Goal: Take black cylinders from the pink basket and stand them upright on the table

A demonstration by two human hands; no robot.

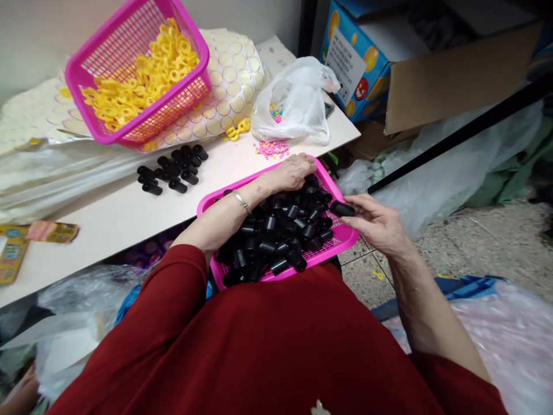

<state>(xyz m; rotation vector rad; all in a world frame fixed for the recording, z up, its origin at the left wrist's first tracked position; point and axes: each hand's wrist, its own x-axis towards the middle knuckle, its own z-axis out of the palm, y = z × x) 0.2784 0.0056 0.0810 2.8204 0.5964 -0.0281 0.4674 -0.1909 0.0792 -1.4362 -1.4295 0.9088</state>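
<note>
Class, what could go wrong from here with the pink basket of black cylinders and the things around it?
The near pink basket lies mostly beyond the edge of the table and might tip, spilling black cylinders. The right hand pinches one cylinder at the basket's rim; it could slip to the floor. Small pink bead-like pieces lie loose near the basket's far side, where a bump might scatter them.

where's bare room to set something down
Bare tabletop lies between the yellow carton and loose black cylinders, with a smaller patch between those cylinders and the pink beads. Behind, the yellow-filled basket and plastic bag crowd it.
</note>
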